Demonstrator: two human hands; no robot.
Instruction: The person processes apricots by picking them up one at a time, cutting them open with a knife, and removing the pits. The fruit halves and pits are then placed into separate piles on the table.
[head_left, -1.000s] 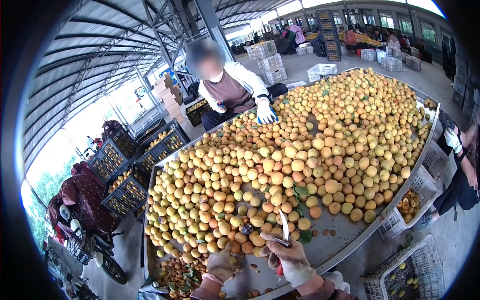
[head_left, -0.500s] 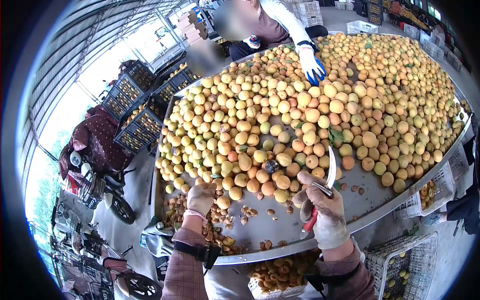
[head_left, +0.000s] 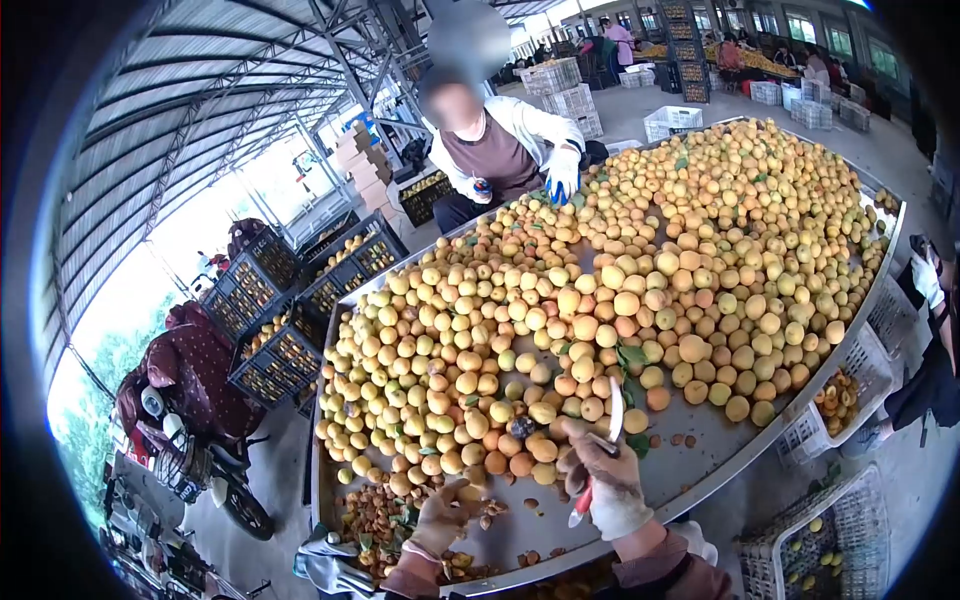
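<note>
My left hand (head_left: pixel 442 516), in a pale, stained work glove, is beside the front edge of the apricot pile. Its fingers are curved and apart, near apricots (head_left: pixel 452 461), and I see nothing clearly held between them. In my gloved right hand (head_left: pixel 612 488) is a knife (head_left: pixel 616 408); its curved blade points up and its red handle shows below the fist. Split apricot pieces and pits (head_left: pixel 375 515) lie on the metal table (head_left: pixel 690 470) around my left wrist. One dark, spoiled apricot (head_left: pixel 522 427) sits among the sound ones.
Across the table a co-worker's blue-and-white gloved hand (head_left: pixel 563 178) rests at the pile's far edge. Black crates of fruit (head_left: pixel 275 350) and a covered motorbike (head_left: pixel 190 380) stand at left. White baskets (head_left: pixel 825 545) line the right side. The table has a raised rim (head_left: pixel 745 462).
The view has tilted upward. My left hand has moved right, from the pieces toward the whole apricots. My right hand still holds the knife. The co-worker's hand has drawn back from the pile's middle.
</note>
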